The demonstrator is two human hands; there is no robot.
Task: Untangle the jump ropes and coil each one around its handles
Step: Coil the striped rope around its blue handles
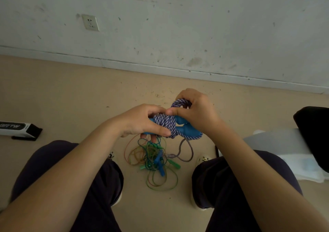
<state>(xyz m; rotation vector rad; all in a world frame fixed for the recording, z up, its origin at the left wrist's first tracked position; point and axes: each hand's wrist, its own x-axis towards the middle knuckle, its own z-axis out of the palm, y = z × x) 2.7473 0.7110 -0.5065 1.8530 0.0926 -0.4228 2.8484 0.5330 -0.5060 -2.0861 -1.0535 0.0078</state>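
The left hand [142, 123] grips the blue handles [188, 131] wound with purple-and-white braided rope [166, 122] while the right hand's [197, 112] fingers pinch a loop, mid-coil above the floor; next, wind the dangling tail.

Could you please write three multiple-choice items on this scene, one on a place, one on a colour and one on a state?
1. Where does the tangled pile of thin coloured jump ropes lie?
A. on the tan floor between the person's knees
B. on a table
C. hung on the wall

2. What colour are the handles of the purple-and-white braided rope?
A. red
B. blue
C. yellow

3. How is the braided rope now?
A. stretched out straight on the floor
B. partly coiled around its handles, a tail hanging loose
C. untouched in the pile

Answers: 1 A, the pile rests on the floor below the hands; 2 B, blue shows under the coils; 3 B, the left hand and right hand grip the wound bundle.
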